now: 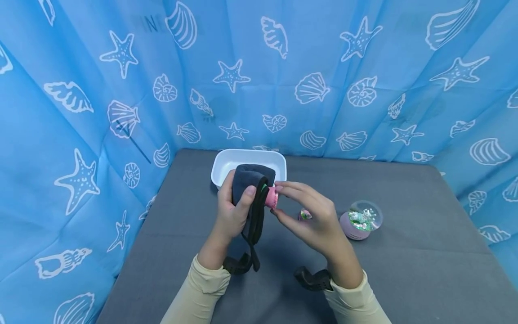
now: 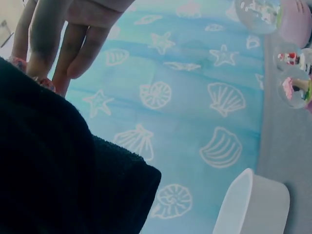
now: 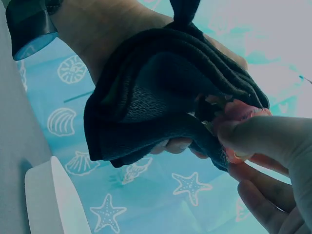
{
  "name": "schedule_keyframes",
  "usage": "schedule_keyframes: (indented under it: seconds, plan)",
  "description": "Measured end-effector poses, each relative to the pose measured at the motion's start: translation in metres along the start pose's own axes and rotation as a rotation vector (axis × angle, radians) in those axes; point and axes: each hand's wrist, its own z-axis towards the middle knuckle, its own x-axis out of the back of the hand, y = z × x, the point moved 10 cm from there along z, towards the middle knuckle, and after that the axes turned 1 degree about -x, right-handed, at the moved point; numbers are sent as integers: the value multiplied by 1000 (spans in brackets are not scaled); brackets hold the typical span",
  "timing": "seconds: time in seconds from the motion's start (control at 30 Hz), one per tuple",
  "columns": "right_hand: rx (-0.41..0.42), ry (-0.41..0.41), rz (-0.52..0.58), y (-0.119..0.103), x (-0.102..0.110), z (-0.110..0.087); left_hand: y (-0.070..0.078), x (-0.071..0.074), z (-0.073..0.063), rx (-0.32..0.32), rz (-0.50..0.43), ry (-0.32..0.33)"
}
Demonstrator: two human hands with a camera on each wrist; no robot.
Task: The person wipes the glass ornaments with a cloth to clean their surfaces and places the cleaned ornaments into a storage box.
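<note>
My left hand [image 1: 232, 213] grips a folded dark towel [image 1: 252, 176], its thumb lying over the near side and a loop strap hanging below. From the towel's right side sticks out the pink base of a small snow globe [image 1: 271, 198]; the cloth wraps its other end. Thumb and fingertips of my right hand [image 1: 317, 213] pinch that base. In the right wrist view, the towel's folds open around the globe [image 3: 239, 111], where dark and green bits show beside the pink.
Behind the towel stands a white plastic tub [image 1: 222, 157]. To the right sits a larger snow globe [image 1: 358, 222] with a lilac base. Two small snow globes [image 2: 287, 57] show in the left wrist view. Blue shell-print curtains [image 1: 251, 108] border the grey table [image 1: 404, 270].
</note>
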Motion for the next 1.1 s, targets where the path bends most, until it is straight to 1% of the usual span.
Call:
schedule_keyframes:
  seconds: [0.17, 0.4, 0.47, 0.57, 0.63, 0.73, 0.87, 0.97, 1.1]
  plan:
    - [-36, -5, 69, 5, 1, 0, 2, 1, -2, -3, 31, 2]
    - [-168, -17, 249, 23, -2, -4, 8, -3, -4, 5, 79, -10]
    - [-206, -25, 270, 26, -4, -6, 9, -4, -5, 9, 90, -14]
    - [-256, -39, 268, 31, -7, -9, 10, -5, -6, 7, 94, -16]
    - [-275, -48, 266, 33, -9, -9, 10, -5, -6, 1, 91, -18]
    - [-282, -61, 263, 33, -11, -9, 9, -4, -6, -2, 84, -15]
    - [-266, -65, 237, 30, -10, -8, 7, -3, -6, 3, 94, -4]
    - [-233, -58, 216, 26, -8, -7, 7, -2, -6, -2, 107, 8]
    - [-163, -45, 197, 19, -6, -4, 7, 0, -5, -12, 109, 26]
